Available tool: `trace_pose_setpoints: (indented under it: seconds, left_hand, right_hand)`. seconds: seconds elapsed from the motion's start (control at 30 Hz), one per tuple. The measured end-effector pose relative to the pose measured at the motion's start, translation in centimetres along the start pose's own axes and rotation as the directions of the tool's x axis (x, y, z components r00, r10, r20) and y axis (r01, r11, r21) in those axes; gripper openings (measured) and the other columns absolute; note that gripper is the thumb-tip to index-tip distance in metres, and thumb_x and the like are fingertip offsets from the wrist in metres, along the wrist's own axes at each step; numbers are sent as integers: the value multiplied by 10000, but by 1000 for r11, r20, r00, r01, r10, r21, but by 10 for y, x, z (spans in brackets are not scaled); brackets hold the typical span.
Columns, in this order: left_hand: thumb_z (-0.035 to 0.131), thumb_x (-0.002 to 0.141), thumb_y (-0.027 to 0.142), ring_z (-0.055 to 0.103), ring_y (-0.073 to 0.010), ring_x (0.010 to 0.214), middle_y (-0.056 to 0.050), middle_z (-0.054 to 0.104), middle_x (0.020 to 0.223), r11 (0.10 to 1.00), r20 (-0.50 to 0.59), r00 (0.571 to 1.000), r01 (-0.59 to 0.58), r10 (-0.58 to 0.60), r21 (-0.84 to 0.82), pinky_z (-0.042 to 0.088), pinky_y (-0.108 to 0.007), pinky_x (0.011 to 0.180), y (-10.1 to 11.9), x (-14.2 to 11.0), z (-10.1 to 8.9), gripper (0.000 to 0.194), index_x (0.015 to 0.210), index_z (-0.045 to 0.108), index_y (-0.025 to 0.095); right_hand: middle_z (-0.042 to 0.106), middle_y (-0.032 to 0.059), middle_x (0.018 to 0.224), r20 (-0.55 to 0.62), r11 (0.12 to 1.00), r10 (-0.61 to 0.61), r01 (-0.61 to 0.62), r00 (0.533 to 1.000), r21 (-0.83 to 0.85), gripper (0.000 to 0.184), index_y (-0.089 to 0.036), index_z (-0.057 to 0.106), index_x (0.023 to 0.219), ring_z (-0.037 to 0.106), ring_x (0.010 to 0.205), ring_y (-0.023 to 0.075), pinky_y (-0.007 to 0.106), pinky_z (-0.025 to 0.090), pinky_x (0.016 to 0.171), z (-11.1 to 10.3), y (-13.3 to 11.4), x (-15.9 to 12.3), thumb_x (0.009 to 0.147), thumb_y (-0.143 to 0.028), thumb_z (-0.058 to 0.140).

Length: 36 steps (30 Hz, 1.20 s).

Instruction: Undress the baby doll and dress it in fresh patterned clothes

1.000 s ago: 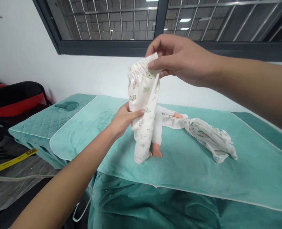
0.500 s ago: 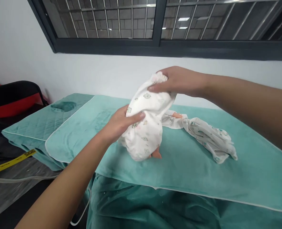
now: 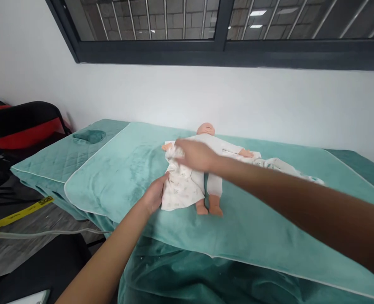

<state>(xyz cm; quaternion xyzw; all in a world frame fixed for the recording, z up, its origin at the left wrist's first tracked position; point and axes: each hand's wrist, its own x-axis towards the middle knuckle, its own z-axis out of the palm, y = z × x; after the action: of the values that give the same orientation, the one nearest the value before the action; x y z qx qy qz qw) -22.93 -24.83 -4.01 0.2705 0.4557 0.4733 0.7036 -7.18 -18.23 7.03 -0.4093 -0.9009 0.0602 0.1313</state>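
Observation:
A baby doll (image 3: 206, 128) in white clothes lies on its back on the teal bed cover, arms spread and bare feet toward me. Over its side and one leg hangs a white printed baby garment (image 3: 181, 190). The garment's lower left edge is pinched in my left hand (image 3: 155, 194), fingers closed. My right hand (image 3: 195, 155), blurred by motion, is closed on the bunched upper end of the cloth, near one of the doll's hands. Part of the doll's body is hidden behind my right hand and forearm.
Another white printed garment (image 3: 282, 165) lies crumpled to the doll's right, partly behind my forearm. The teal bed cover (image 3: 263, 228) runs along a white wall below a barred window. Black and red chairs (image 3: 25, 126) stand at left, beside a yellow strap (image 3: 22, 213) and a pale cable.
The printed garment was held up in front of the doll; now it is lowered and spread over the doll's side. My right hand has come down and left, and the doll's head now shows.

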Motion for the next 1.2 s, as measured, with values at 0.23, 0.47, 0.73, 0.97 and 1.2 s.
trace_pose_setpoints:
  seconds: [0.23, 0.47, 0.73, 0.97, 1.2]
  left_hand:
    - [758, 748, 415, 701, -266, 889, -131, 718, 1024, 986, -101, 988, -107, 120, 126, 566, -355, 756, -8, 16, -23, 538, 1172, 601, 123]
    - [720, 689, 191, 488, -292, 1284, -152, 493, 1399, 581, -228, 741, -257, 631, 773, 374, -406, 1091, 29, 32, -27, 580, 1246, 567, 141]
    - [712, 771, 350, 655, -252, 1008, -128, 706, 1057, 949, 39, 997, -76, 68, 306, 498, -343, 919, 31, 82, 52, 377, 1071, 652, 130]
    - [745, 767, 402, 689, -267, 967, -156, 696, 1133, 994, 207, 972, 104, -108, 27, 560, -365, 878, 12, 130, 81, 524, 1206, 627, 144]
    - [725, 780, 442, 704, -311, 932, -184, 695, 1128, 999, 233, 972, 28, -34, 31, 586, -408, 825, 82, 138, 50, 557, 1237, 623, 142]
  right_hand:
    - [616, 61, 1258, 445, 956, -180, 51, 877, 287, 374, -212, 614, 1208, 575, 1146, 264, 393, 470, 960, 50, 2, -36, 870, -368, 586]
    - [537, 131, 1361, -59, 896, 402, -379, 914, 229, 454, -158, 557, 1262, 510, 1243, 291, 419, 393, 1069, 29, 133, -4, 865, -378, 570]
    - [531, 193, 1367, 61, 742, 617, -605, 785, 288, 804, -121, 448, 1366, 533, 1228, 344, 414, 440, 1015, 45, 232, 45, 789, -659, 605]
    - [545, 157, 1379, 366, 671, 478, -601, 799, 434, 767, -180, 559, 1302, 548, 1228, 337, 404, 473, 1018, 35, 270, 72, 755, -715, 619]
    - [607, 136, 1304, 494, 610, 278, -549, 824, 572, 698, -206, 574, 1289, 612, 1139, 330, 434, 532, 954, 13, 263, 127, 789, -691, 599]
